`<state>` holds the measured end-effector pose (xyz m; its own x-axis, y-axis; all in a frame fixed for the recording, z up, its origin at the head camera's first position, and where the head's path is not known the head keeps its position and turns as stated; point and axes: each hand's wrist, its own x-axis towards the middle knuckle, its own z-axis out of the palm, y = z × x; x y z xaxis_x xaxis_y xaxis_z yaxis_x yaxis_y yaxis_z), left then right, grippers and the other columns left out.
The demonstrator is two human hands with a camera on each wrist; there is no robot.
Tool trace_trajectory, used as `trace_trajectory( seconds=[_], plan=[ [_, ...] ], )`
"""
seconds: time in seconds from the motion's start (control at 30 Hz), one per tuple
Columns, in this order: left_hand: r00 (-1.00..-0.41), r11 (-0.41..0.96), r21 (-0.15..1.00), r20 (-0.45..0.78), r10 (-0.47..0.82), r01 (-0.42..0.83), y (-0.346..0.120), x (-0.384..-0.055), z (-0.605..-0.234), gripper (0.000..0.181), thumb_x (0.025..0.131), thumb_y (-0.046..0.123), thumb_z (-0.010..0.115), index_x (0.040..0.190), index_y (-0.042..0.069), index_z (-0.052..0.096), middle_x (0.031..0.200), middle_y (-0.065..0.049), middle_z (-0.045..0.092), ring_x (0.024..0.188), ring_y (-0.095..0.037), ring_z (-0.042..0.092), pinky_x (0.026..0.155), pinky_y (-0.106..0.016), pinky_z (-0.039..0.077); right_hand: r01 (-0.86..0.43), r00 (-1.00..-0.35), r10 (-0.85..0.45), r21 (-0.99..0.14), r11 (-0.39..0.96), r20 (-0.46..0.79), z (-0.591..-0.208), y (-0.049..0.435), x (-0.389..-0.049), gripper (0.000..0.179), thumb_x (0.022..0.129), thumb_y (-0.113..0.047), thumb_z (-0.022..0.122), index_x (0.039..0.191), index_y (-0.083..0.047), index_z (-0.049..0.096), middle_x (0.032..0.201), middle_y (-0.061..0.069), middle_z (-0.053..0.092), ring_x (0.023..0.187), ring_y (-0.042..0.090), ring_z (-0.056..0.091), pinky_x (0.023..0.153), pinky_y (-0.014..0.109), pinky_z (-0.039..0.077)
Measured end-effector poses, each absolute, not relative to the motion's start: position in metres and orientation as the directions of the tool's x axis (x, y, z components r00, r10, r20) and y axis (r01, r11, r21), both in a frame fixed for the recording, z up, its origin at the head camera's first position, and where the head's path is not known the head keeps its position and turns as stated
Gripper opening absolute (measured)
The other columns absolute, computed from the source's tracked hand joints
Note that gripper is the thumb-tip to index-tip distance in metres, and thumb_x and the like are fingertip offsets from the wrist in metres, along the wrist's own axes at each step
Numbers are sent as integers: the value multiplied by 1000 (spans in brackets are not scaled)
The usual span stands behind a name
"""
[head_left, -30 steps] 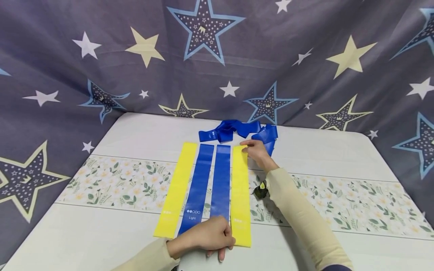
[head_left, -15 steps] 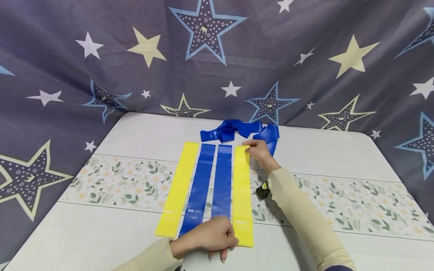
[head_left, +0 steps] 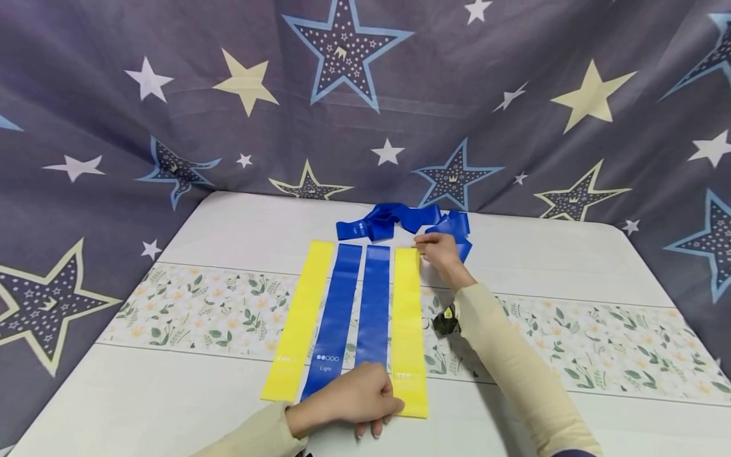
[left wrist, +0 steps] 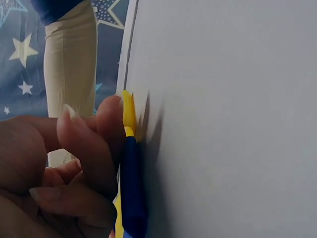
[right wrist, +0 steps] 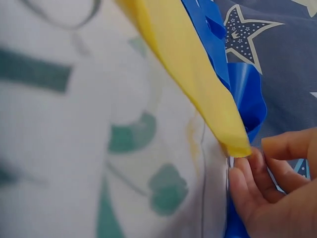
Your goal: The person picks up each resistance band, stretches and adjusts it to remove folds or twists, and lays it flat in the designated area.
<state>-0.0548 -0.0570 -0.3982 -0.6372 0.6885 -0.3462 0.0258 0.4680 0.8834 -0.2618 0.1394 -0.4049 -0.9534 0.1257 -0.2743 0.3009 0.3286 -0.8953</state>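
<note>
Four flat strips, resistance bands, lie side by side: a left yellow band (head_left: 297, 324), a left blue band (head_left: 337, 304) printed "Light", a right blue band (head_left: 374, 304) and a right yellow band (head_left: 407, 317). My left hand (head_left: 362, 393) covers the right blue band's near end, a fingertip at the right yellow band's near corner. Seen from the left wrist, its fingers (left wrist: 84, 148) bend loosely beside the band ends. At the right yellow band's far end, my right hand (head_left: 441, 252) has its fingertips just off the corner, thumb and fingers apart in the right wrist view.
Behind the strips, more blue bands (head_left: 400, 217) lie crumpled. The white table (head_left: 188, 393) carries a floral strip (head_left: 211, 311) across it. A dark curtain (head_left: 485, 76) printed with stars stands at the back edge.
My right fingertips have slid slightly right, off the right yellow band's far corner. The left hand stays almost in place at the near end.
</note>
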Motion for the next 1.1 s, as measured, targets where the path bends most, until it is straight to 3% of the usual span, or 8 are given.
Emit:
trace_trajectory(
  seconds=[0.27, 0.53, 0.73, 0.87, 1.1],
  plan=[
    [-660, 434, 897, -280, 697, 78, -59, -65, -393, 43, 95, 16, 55, 56, 2, 63, 43, -3, 55, 28, -8, 42, 32, -17, 32, 287, -956, 148, -909, 303, -253, -401, 145, -260, 27, 91, -5, 54, 116, -2, 65, 120, 13, 61, 90, 18, 55, 73, 24, 47],
    [-729, 460, 873, -211, 651, 159, -65, -86, -392, 35, 96, 14, 54, 65, 4, 68, 53, -5, 60, 39, -13, 52, 41, -25, 47, 240, -970, 122, -918, 317, -211, -403, 149, -252, 26, 93, -7, 54, 116, 0, 64, 121, 15, 61, 92, 18, 56, 75, 23, 48],
    [-758, 487, 850, -180, 627, 201, -68, -98, -397, 31, 96, 14, 53, 70, 5, 67, 59, -6, 62, 45, -16, 56, 46, -24, 46, 227, -973, 98, -929, 292, -207, -403, 149, -241, 25, 94, -7, 54, 115, 1, 64, 117, 16, 62, 89, 16, 58, 76, 24, 49],
    [-791, 511, 835, -166, 589, 206, -70, -106, -395, 26, 96, 14, 51, 78, 5, 67, 62, -4, 63, 48, -15, 57, 43, -24, 40, 236, -972, 89, -933, 272, -219, -401, 149, -233, 24, 93, -6, 55, 114, 1, 64, 114, 14, 63, 87, 17, 58, 76, 23, 50],
    [-846, 516, 828, -102, 524, 220, -78, -126, -391, 21, 97, 13, 49, 91, 0, 64, 74, -9, 66, 58, -18, 63, 53, -27, 49, 227, -974, 72, -936, 269, -215, -403, 149, -221, 21, 93, -7, 56, 111, 1, 65, 110, 14, 64, 86, 18, 61, 74, 23, 52]
  ],
)
